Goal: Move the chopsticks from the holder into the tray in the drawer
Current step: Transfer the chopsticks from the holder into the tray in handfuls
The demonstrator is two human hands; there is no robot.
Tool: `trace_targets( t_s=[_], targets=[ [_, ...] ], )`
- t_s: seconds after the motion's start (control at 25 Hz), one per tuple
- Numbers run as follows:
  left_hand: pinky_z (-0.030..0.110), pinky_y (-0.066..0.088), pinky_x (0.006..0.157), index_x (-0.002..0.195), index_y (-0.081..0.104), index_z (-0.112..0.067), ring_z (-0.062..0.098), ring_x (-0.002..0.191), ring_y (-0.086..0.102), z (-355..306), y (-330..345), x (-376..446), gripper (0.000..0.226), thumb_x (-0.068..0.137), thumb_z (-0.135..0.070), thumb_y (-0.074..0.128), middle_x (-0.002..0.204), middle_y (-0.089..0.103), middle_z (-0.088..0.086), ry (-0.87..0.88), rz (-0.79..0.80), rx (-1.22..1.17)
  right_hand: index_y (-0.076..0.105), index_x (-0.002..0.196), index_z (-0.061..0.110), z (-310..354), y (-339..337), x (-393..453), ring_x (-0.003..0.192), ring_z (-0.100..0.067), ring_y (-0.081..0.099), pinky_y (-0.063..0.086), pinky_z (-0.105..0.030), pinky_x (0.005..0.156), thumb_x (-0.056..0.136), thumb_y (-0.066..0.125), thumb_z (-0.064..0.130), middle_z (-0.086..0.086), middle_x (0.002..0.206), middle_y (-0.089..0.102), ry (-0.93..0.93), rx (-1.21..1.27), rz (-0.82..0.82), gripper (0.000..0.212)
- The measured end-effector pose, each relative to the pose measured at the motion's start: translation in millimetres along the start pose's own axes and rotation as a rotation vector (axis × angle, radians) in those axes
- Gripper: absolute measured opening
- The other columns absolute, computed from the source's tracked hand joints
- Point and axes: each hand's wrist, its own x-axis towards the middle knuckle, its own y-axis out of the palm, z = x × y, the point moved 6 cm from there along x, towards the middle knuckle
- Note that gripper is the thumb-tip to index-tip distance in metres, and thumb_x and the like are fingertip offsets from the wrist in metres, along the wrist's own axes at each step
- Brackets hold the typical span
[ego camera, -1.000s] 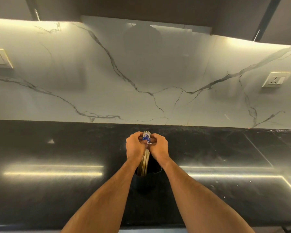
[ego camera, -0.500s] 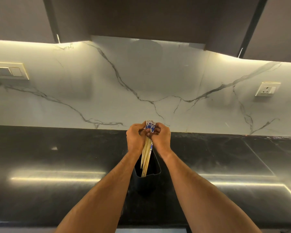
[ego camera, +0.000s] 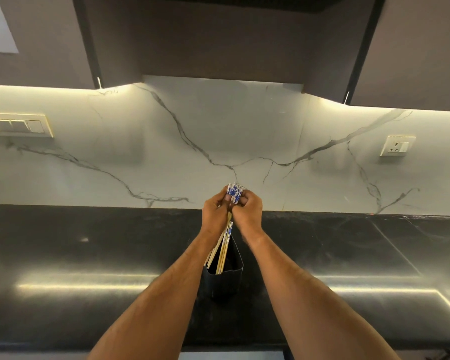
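As both forearms stretch forward and converge over a black kitchen counter (ego camera: 63, 255), a person's left hand (ego camera: 216, 214) and right hand (ego camera: 248, 211) close together around a bundle of chopsticks (ego camera: 225, 245). The fingers of each hand curl round the upper part of the bundle, knuckles nearly touching, with the blue-and-white patterned tops poking out just above the fists. Below the hands, the pale wooden shafts slant down and slightly left, their lower ends inside a dark holder (ego camera: 222, 281) that stands on the counter between the two wrists. One chopstick with a patterned end sits lower than the rest, its top just under the hands. The arms are bare, elbows out of frame at the bottom edge, wrists roughly level with each other.

Behind the hands rises a white marble backsplash (ego camera: 218, 131) veined in grey, lit by strips beneath dark upper cabinets (ego camera: 218, 37). A switch plate (ego camera: 18, 125) is mounted on the wall at left and a socket (ego camera: 397, 146) at right. Light streaks reflect off the polished countertop on either side of the holder. The drawer and its tray are out of view.
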Motion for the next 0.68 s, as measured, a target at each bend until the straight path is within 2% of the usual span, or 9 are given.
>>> trace_targets(
  t_s=[0.12, 0.24, 0.32, 0.4, 0.52, 0.6, 0.68],
  targets=[
    [0.041, 0.060, 0.088, 0.135, 0.057, -0.009, 0.029, 0.098, 0.071, -3, 6, -16, 0.032, 0.108, -0.017, 0.042, 0.108, 0.072, 0.016, -0.020, 0.137, 0.129, 0.070, 0.115, 0.009, -4, -8, -7, 0.090, -0.015, 0.076, 0.064, -0.035, 0.078, 0.088, 0.070, -0.002, -0.005, 0.100, 0.077, 0.068, -0.005, -0.033, 0.029],
    [0.052, 0.059, 0.089, 0.124, 0.056, -0.005, 0.035, 0.094, 0.072, 10, 1, -36, 0.023, 0.106, -0.012, 0.044, 0.106, 0.071, 0.022, -0.188, 0.383, 0.258, 0.070, 0.104, 0.015, -6, -21, -17, 0.079, -0.012, 0.077, 0.059, -0.021, 0.061, 0.085, 0.074, -0.002, -0.003, 0.095, 0.077, 0.127, 0.023, -0.078, 0.026],
    [0.051, 0.058, 0.090, 0.118, 0.058, 0.000, 0.034, 0.093, 0.073, 20, -5, -55, 0.020, 0.105, -0.006, 0.044, 0.101, 0.072, 0.020, -0.292, 0.503, 0.338, 0.065, 0.114, 0.015, -6, -28, -27, 0.087, -0.012, 0.076, 0.060, -0.019, 0.067, 0.085, 0.076, -0.001, -0.004, 0.102, 0.076, 0.105, -0.043, -0.031, 0.035],
    [0.050, 0.059, 0.090, 0.115, 0.058, 0.002, 0.028, 0.086, 0.072, 24, -11, -71, 0.019, 0.104, -0.006, 0.044, 0.092, 0.070, 0.016, -0.330, 0.519, 0.352, 0.057, 0.131, 0.015, -3, -29, -39, 0.096, -0.014, 0.075, 0.061, -0.024, 0.080, 0.085, 0.076, -0.001, -0.005, 0.109, 0.074, 0.049, -0.103, 0.080, 0.053],
    [0.049, 0.059, 0.091, 0.114, 0.058, 0.000, 0.022, 0.085, 0.071, 23, -19, -91, 0.018, 0.105, -0.008, 0.045, 0.089, 0.068, 0.010, -0.353, 0.560, 0.323, 0.047, 0.148, 0.021, 9, -30, -56, 0.102, -0.016, 0.074, 0.062, -0.033, 0.089, 0.084, 0.076, -0.006, -0.008, 0.120, 0.070, -0.032, -0.051, 0.202, 0.075],
    [0.047, 0.059, 0.092, 0.114, 0.059, -0.003, 0.022, 0.088, 0.071, 20, -27, -107, 0.018, 0.105, -0.009, 0.046, 0.092, 0.068, 0.010, -0.383, 0.609, 0.297, 0.053, 0.145, 0.020, 19, -32, -70, 0.104, -0.018, 0.074, 0.060, -0.039, 0.093, 0.084, 0.076, -0.006, -0.009, 0.123, 0.071, -0.054, -0.024, 0.231, 0.071],
    [0.046, 0.058, 0.093, 0.114, 0.059, -0.005, 0.023, 0.091, 0.071, 17, -35, -124, 0.017, 0.105, -0.010, 0.046, 0.094, 0.068, 0.010, -0.400, 0.649, 0.274, 0.061, 0.138, 0.015, 24, -30, -86, 0.099, -0.021, 0.076, 0.060, -0.043, 0.095, 0.085, 0.076, -0.004, -0.010, 0.116, 0.075, -0.042, 0.015, 0.239, 0.059]
  ],
)
